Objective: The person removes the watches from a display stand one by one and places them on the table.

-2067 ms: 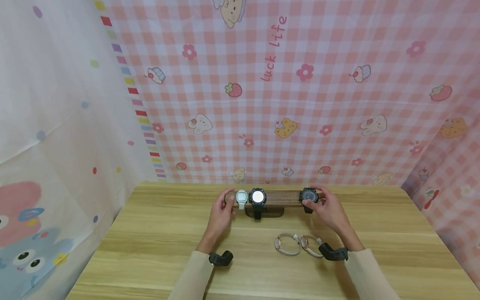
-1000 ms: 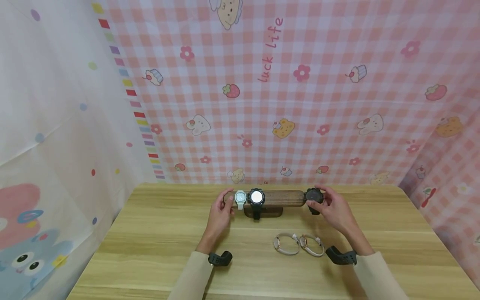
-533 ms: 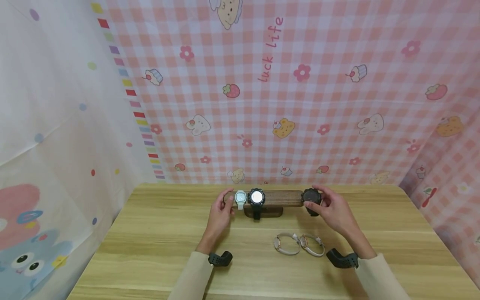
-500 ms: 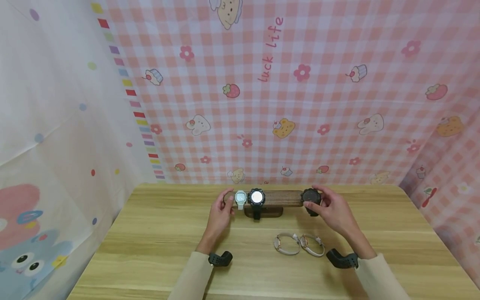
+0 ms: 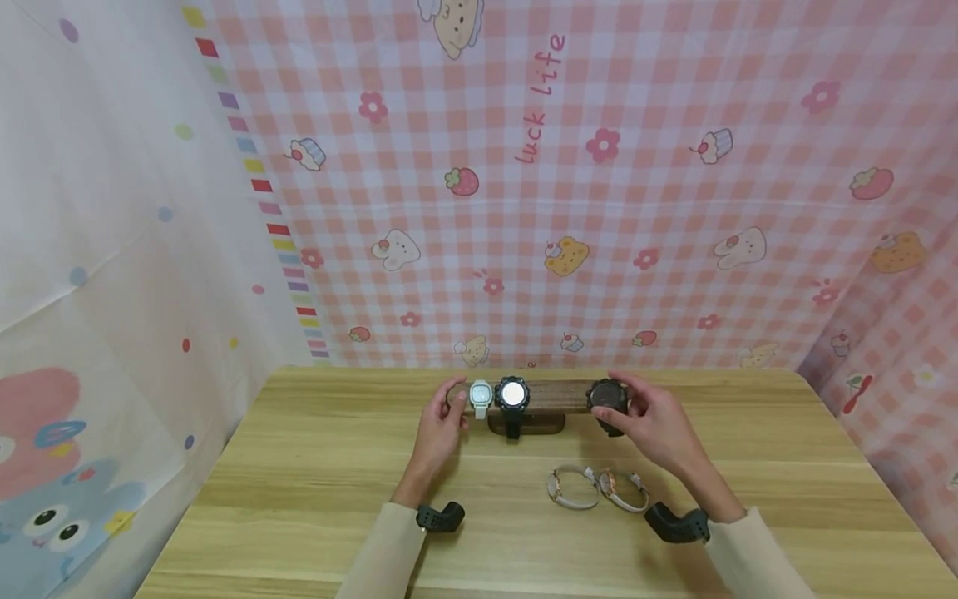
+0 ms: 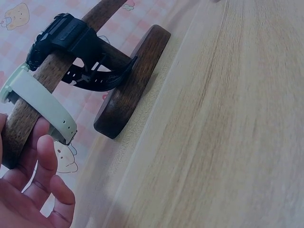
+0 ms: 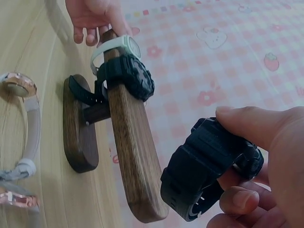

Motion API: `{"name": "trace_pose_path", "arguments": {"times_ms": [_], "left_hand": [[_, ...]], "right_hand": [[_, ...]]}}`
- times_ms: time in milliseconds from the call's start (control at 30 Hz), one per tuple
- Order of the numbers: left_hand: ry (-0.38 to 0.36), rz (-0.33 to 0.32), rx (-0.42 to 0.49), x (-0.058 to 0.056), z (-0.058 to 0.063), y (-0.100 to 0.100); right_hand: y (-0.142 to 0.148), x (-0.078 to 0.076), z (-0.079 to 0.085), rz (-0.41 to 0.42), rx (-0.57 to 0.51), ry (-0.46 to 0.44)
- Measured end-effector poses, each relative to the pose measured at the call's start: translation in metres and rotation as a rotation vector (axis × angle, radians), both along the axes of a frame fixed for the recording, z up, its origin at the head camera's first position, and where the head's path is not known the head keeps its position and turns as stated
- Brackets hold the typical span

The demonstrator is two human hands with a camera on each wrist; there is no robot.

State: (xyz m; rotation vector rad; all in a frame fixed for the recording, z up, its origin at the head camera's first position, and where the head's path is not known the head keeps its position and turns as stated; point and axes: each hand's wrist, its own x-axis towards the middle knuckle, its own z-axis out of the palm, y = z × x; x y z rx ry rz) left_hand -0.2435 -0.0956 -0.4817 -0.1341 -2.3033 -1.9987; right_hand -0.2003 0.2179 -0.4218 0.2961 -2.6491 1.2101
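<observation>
Dark brown wood makes up the stand (image 5: 550, 426), and your left hand (image 5: 440, 426) grips the left end of its bar (image 7: 135, 142). Your right hand (image 5: 659, 423), well apart from the left, pinches a black watch (image 7: 199, 164) between thumb and fingers at the bar's right end. From your right wrist, the band shows beside that end rather than around it; whether they touch cannot be told. Near your left fingers, a mint-green watch (image 6: 45, 102) loops the bar, just beside a second black watch (image 5: 512, 393) with a bright white face. Closer to you, two pale-strapped watches (image 5: 575, 504) lie side by side on the bench (image 5: 322, 499).
</observation>
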Motion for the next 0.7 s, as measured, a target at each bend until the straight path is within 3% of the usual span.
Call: {"name": "trace_pose_path", "arguments": {"times_ms": [300, 533, 700], "left_hand": [[0.003, 0.0, -0.019, 0.0, -0.002, 0.0], [0.007, 0.012, -0.007, -0.018, -0.029, -0.002], [0.025, 0.025, -0.015, -0.02, -0.034, -0.002]], "right_hand": [[-0.014, 0.006, -0.002, 0.045, -0.025, 0.005], [-0.026, 0.008, -0.005, 0.078, -0.013, 0.005], [-0.033, 0.009, -0.008, 0.111, -0.024, 0.013]]}}
